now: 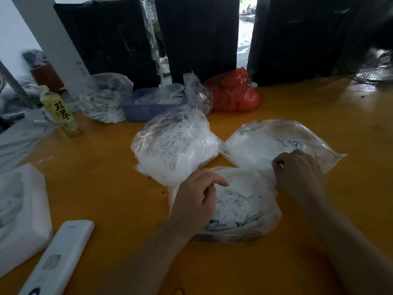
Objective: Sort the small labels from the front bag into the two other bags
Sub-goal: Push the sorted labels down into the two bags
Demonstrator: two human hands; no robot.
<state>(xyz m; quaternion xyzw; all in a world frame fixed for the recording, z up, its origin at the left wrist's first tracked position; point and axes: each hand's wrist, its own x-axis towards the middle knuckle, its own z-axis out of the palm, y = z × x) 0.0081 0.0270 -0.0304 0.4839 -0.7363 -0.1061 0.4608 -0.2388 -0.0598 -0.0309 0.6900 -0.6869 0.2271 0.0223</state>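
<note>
Gripping front bag (240, 211) at its mouth w/ both hands: left hand (196, 201) curled on near-left edge of plastic, right hand (297, 173) pinching far-right edge, fingers tight on film. Small labels (236, 203) visible thru clear plastic, loose inside, printed black on white. Sits on orange desk (106, 188), nearest of three bags. Left bag (176, 145) just behind, bulging, full of labels, touching front bag's rim. Right bag (282, 141) flatter, beside left bag, partly covered by right hand. Crowding far side: blue basket (148, 109) w/ white scraps, another clear bag (102, 99) left of it, red bag (234, 92) right of it, black wrapped blocks (197, 35) behind. Green-label bottle (61, 111) upright at far left. White foam piece (21, 213) and white remote-like device (61, 256) near left, well apart from bags. Fan (374, 64) at far right, blurred.
</note>
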